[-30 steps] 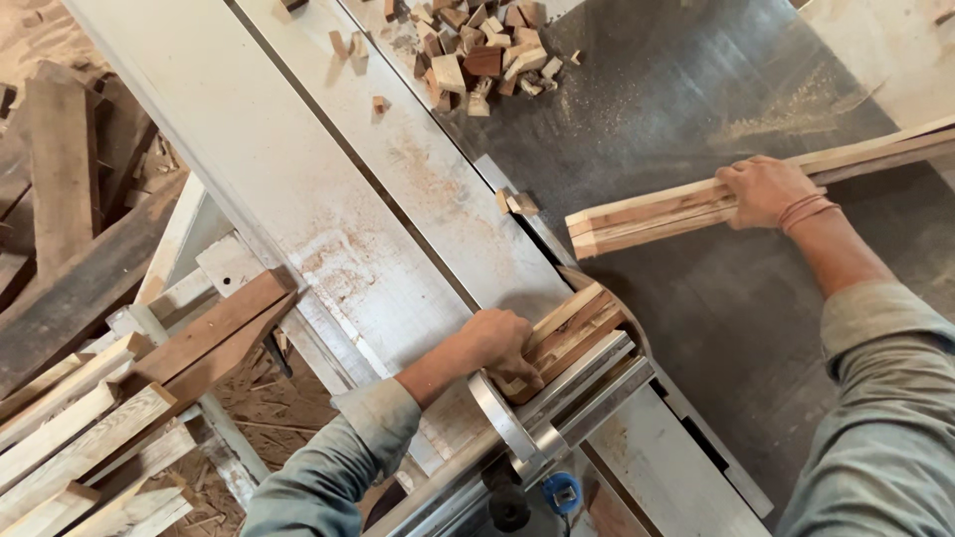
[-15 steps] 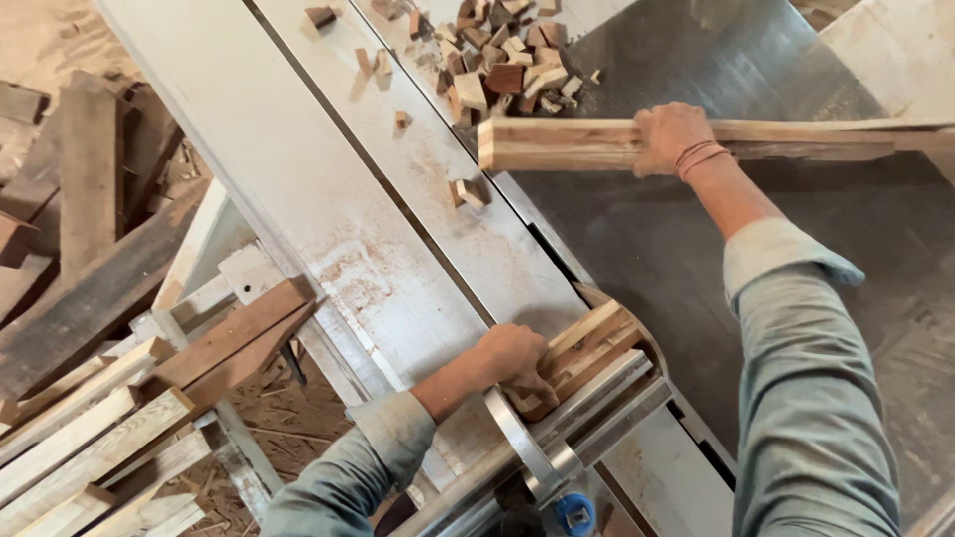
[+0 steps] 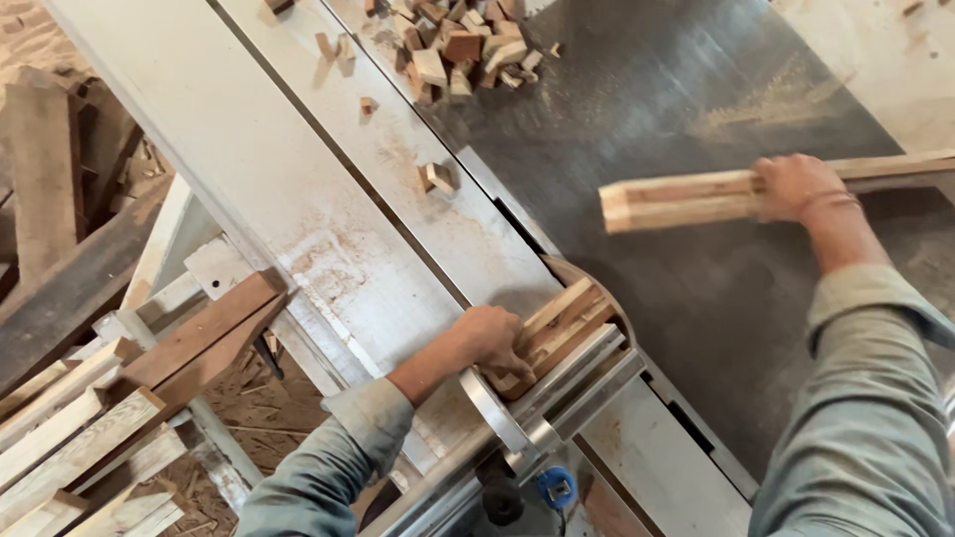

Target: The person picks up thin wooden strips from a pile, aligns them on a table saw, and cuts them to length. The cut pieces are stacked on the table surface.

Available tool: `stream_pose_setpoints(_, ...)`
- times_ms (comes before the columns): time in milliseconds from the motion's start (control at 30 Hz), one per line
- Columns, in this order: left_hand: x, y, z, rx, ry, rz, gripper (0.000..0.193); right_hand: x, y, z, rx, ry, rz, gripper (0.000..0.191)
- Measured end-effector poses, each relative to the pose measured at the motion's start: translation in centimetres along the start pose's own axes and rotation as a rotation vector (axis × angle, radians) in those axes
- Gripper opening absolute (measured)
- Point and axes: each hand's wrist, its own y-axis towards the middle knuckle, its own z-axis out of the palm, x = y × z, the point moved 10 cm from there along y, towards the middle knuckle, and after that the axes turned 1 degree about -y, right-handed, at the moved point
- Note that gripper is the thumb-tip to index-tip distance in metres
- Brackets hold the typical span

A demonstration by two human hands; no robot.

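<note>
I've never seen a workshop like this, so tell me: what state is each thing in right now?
Left hand: gripping short wood pieces against the metal fence.
Right hand: holding long wood strips above the saw table.
Offcuts: piled loose.
Planks: stacked beside the machine.

A pale metal saw-bench surface (image 3: 298,169) runs diagonally from upper left to lower right, dusted with sawdust. Its darker steel part (image 3: 647,109) fills the upper right. A heap of small wood offcuts (image 3: 463,50) lies at the top centre; one stray block (image 3: 436,177) sits mid-frame.
</note>
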Motion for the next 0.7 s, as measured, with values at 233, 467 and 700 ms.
stream_pose_setpoints(233,-0.3,0.3,0.3,0.019,-0.008,-0.049,0.059,-4.1,-7.6,4.7,-0.027,-0.024,-0.021,0.056)
stream_pose_setpoints(467,-0.5,-0.1,0.0,0.026,0.006,-0.042,0.061,-4.2,-8.5,5.3,0.062,-0.051,-0.03,0.068)
stream_pose_setpoints(700,0.1,-1.3,-1.1,-0.003,-0.038,0.043,0.049,-1.5,-0.7,-4.5,0.02,-0.004,0.009,0.079)
